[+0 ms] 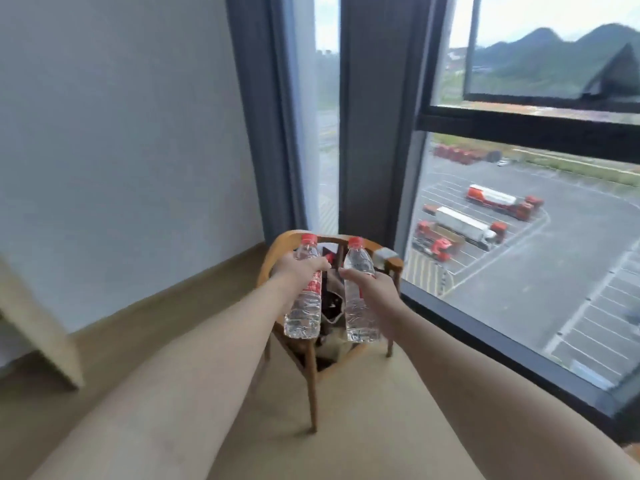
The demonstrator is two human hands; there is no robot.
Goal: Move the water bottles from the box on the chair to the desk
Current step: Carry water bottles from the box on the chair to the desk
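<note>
2 bottles lifted, none yet on the bench

2 water bottles are out of the box: the left hand grasps the left bottle, the right hand grasps the right bottle, both held above the chair. Each stands nearly upright, long axis vertical, red cap up. Carrying them to the pale bench at left remains; how many bottles are left in the box cannot be told.
</note>
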